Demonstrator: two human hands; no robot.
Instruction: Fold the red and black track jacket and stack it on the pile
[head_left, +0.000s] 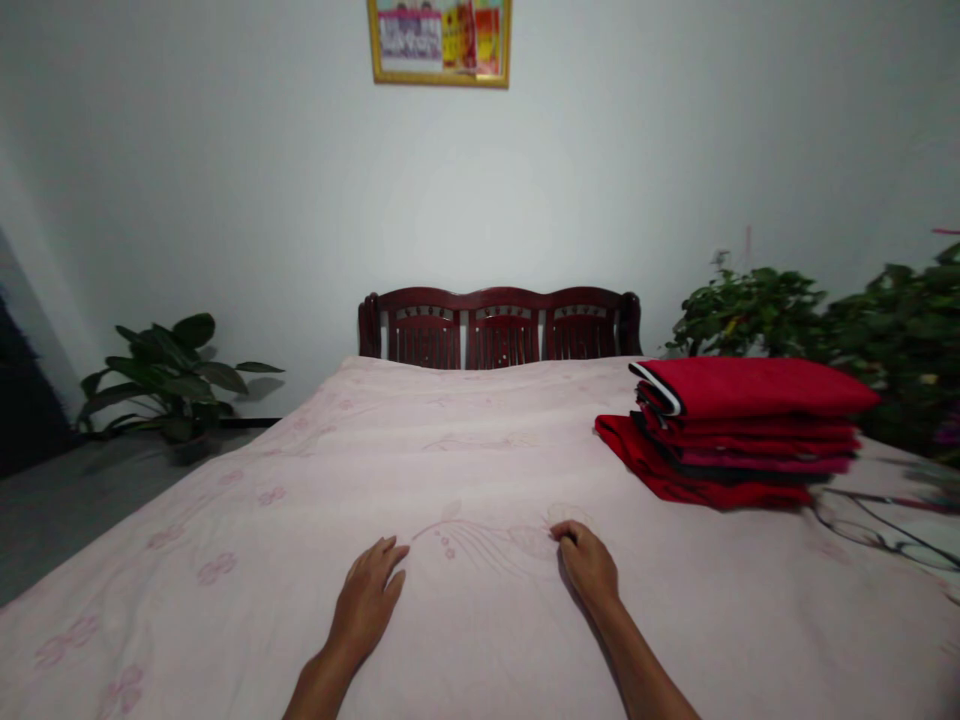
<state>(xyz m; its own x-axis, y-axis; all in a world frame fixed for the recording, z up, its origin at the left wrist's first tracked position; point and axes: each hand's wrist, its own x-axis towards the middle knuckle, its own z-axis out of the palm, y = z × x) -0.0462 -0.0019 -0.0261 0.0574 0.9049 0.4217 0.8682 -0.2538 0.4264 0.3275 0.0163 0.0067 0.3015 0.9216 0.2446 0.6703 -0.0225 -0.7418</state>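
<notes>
A pale pink cloth (pixel 480 480) with a stitched flower pattern spreads wide in front of me. My left hand (pixel 369 592) rests low over it, fingers stretched and slightly apart, holding nothing. To the right, my right hand (pixel 589 568) is closed, its fingers curled in beside a flower outline; I see no object in it and no cloth pulled up. Beyond that hand lies a stack of folded red clothes (pixel 742 440), with dark and magenta layers between. The top piece (pixel 757 385) has a white and black edge facing left.
Eyeglasses (pixel 885 530) lie right of the stack. Leafy plants (pixel 757 310) stand behind it, and a potted plant (pixel 176 375) is on the floor at left. A dark red wooden bench back (pixel 501 325) rises behind the cloth. A framed picture (pixel 441 40) hangs on the wall.
</notes>
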